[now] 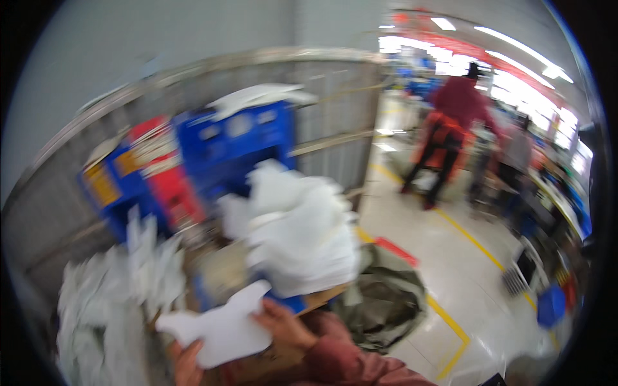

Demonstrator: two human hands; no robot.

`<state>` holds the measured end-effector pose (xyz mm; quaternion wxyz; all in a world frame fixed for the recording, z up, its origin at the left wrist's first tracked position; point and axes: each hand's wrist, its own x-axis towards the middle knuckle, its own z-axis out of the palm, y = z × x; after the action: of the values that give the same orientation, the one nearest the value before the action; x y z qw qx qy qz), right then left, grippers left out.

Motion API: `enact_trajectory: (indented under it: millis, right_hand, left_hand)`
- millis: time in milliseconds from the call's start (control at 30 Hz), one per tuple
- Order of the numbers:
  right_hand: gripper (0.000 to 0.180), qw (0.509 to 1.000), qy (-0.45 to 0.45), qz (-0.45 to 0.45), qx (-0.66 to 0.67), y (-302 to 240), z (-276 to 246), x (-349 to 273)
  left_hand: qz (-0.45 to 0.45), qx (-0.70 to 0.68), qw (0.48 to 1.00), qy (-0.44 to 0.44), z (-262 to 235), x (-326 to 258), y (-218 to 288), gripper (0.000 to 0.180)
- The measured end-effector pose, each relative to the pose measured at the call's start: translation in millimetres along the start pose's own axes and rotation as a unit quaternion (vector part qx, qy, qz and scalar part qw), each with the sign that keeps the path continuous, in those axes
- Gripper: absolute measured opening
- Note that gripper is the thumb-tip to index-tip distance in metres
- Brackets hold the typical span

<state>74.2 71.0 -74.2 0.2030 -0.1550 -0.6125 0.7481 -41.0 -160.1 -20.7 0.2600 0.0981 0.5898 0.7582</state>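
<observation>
A white flat cut-out sheet [233,328] with curved edges is held between my two hands, low in the view. My left hand [187,363] grips its lower left edge, fingers closed on it. On the right edge, my right hand [283,325] pinches the same sheet. Just beyond it rises a tall stack of similar white pieces [302,238] on the table. To the left lies a heap of crumpled whitish pieces [106,309]. The picture is blurred, so the material of the sheet cannot be told.
Blue bins [238,138] and a red box [164,167] stand against a grey panel [335,103]. A dark green sack [380,299] sits on the floor right of the table. Farther right, a person in a dark red top [458,103] stands beyond yellow floor lines [470,238].
</observation>
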Motion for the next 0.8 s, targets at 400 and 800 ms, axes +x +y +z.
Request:
enact_trajectory:
  millis: [400, 800]
  right_hand:
    - [0.041, 0.991, -0.05, 0.045, 0.118, -34.6, 49.1, 95.6]
    - [0.038, 0.978, -0.027, 0.079, 0.189, -20.0, 58.0, 119.2]
  left_hand:
    - [0.058, -0.011, 0.997, 0.058, -15.4, 49.1, 47.8, 0.044]
    - [0.03, -0.023, 0.998, 0.054, -37.8, 70.8, 56.2, 0.045]
